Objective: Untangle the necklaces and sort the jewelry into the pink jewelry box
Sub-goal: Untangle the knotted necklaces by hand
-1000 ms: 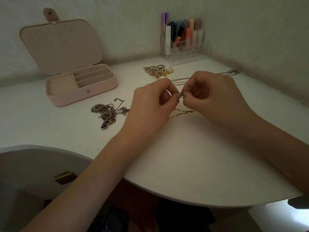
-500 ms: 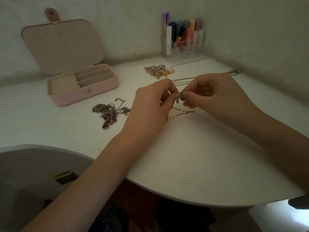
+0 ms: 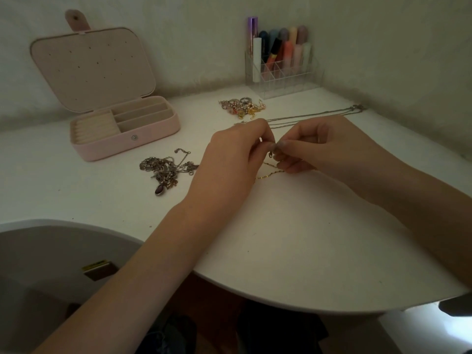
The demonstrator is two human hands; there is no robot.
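My left hand (image 3: 229, 162) and my right hand (image 3: 321, 146) meet fingertip to fingertip above the white table, both pinching a thin gold necklace (image 3: 268, 175) whose chain trails onto the table under them. A tangled heap of silver necklaces (image 3: 163, 169) with a dark oval pendant lies left of my left hand. Behind my hands, straightened silver chains (image 3: 316, 116) stretch to the right. A small pile of rings and earrings (image 3: 242, 107) sits further back. The pink jewelry box (image 3: 125, 141) stands open at the back left, its compartments showing nothing inside.
A clear acrylic organizer (image 3: 281, 75) with lipsticks and tubes stands against the back wall. The table's curved front edge (image 3: 293, 302) runs close to me. A grey rounded surface (image 3: 51, 251) lies lower left.
My right hand's fingers have opened out slightly and shifted a little right; both hands keep working the gold chain at the same spot. Nothing else has moved.
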